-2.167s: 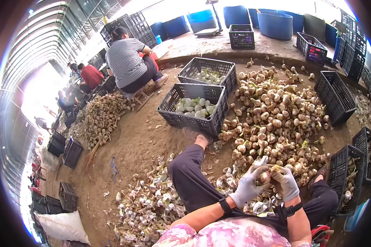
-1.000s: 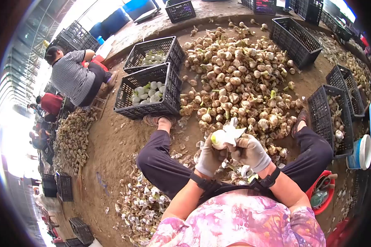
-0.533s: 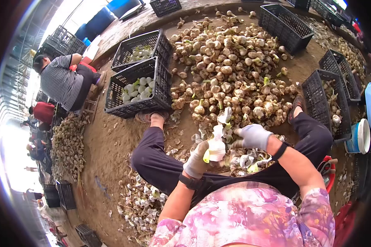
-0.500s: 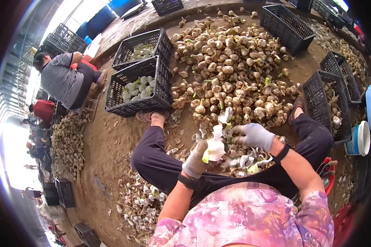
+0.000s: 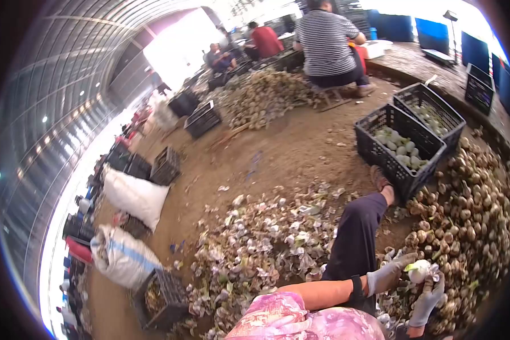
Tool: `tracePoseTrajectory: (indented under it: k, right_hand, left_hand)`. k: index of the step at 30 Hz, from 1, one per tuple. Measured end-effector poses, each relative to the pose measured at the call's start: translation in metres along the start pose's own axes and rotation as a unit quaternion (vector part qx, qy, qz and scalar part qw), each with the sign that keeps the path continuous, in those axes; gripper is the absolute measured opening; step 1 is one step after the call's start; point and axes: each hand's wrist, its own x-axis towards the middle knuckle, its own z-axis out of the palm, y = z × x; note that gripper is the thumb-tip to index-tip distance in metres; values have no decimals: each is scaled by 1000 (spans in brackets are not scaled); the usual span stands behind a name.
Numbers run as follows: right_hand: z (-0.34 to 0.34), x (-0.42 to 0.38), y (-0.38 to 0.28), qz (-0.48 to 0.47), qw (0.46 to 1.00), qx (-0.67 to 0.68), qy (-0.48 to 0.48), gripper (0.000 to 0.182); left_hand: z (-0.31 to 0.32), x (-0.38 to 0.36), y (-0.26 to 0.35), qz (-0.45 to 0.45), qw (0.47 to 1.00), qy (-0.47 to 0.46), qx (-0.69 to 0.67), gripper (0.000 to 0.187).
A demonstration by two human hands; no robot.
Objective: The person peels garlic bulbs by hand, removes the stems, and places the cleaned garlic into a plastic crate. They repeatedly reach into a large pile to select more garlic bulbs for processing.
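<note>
together, gloved left hand (image 5: 389, 275) and right hand (image 5: 427, 299) closed around a whitish garlic bulb (image 5: 418, 272) near the heaped garlic (image 5: 470, 212)

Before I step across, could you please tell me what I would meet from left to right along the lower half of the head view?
Blue-striped white sack → scattered peelings → dark trouser leg → gloved left hand → gloved right hand → pile of unpeeled garlic.

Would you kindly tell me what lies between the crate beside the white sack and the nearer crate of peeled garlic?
The head view shows dirt floor, with a blue strand and a few pale scraps.
</note>
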Motion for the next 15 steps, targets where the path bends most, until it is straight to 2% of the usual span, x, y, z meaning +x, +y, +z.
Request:
tracePoseTrajectory:
  k: [1, 3, 4, 5, 7, 8, 11, 12, 13, 15]
  right_hand:
    - [6, 0, 9, -1, 1000, 13, -2, 9]
    - [21, 2, 25, 1, 999, 37, 12, 14]
    - [20, 10, 26, 94, 987, 128, 8, 20]
    - [24, 15, 26, 116, 981, 145, 54, 21]
    - [18, 20, 14, 130, 984, 116, 45, 23]
    - [9, 22, 27, 106, 991, 80, 29, 27]
    - [15, 8, 48, -62, 988, -96, 104, 25]
    - [11, 3, 34, -97, 988, -117, -7, 26]
    - [18, -3, 33, -127, 984, -123, -1, 27]
    - [11, -3, 31, -71, 993, -83, -45, 31]
  left_hand:
    - [5, -7, 5, -2, 998, -26, -54, 59]
    - [0, 2, -10, 69, 995, -51, -56, 60]
    - [0, 4, -13, 46, 997, -19, -64, 65]
    - [0, 6, -16, 40, 994, -4, -100, 56]
    - [-1, 5, -17, 88, 993, 1, -81, 51]
    - [1, 7, -15, 94, 991, -21, -97, 52]
    - [1, 3, -23, 122, 991, -56, -20, 58]
    - [10, 4, -22, 86, 996, 11, 10, 48]
    - [2, 13, -23, 78, 996, 33, -19, 43]
    - [-18, 33, -27, 40, 994, 68, -77, 35]
